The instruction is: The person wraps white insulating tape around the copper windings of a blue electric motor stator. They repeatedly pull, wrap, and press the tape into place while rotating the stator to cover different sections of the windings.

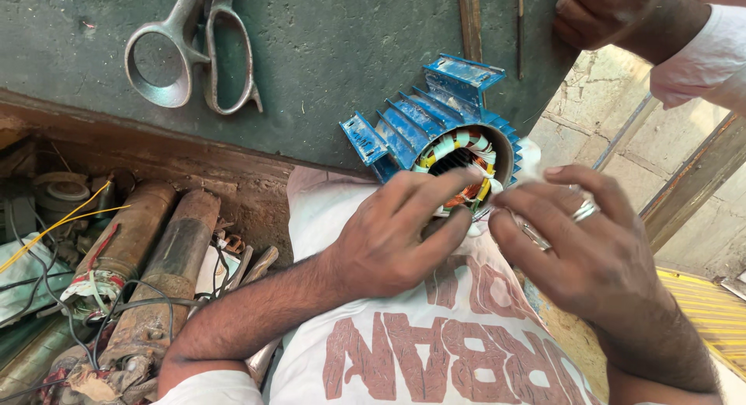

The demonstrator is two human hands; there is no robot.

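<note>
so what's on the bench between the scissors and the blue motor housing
Nothing: in the head view, the stretch of dark green bench between the scissors and the blue motor housing is bare apart from small specks of debris.

Single view, head-mounted. Camera looks steeply down over the wearer's own chest, close in: both forearms enter from the bottom edge and the left hand (392,238) and right hand (579,246) fill the centre. Dark workbench (326,55) spans the top of frame, so the view faces forward and down (no second view to compare overlap). Floor clutter lies lower left.
</note>
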